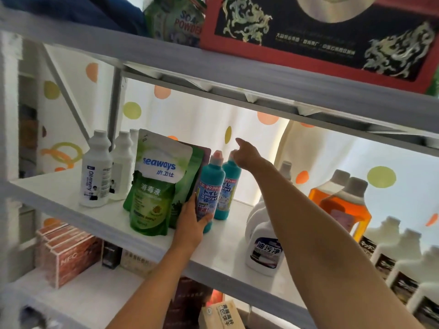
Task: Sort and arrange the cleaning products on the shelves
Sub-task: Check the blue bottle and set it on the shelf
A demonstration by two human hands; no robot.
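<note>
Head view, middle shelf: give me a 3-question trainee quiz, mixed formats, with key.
1. True or false: the left hand holds the front teal bottle near its base.
2. Multiple choice: the right hand is at A) the orange jug, B) the cap of the rear teal bottle, C) the green Seaways pouch.
3. Fill in: the white bottle left of the pouch reads "Oil ____".

Key: 1 true. 2 B; whether its fingers grip the cap cannot be told. 3 enemy.
</note>
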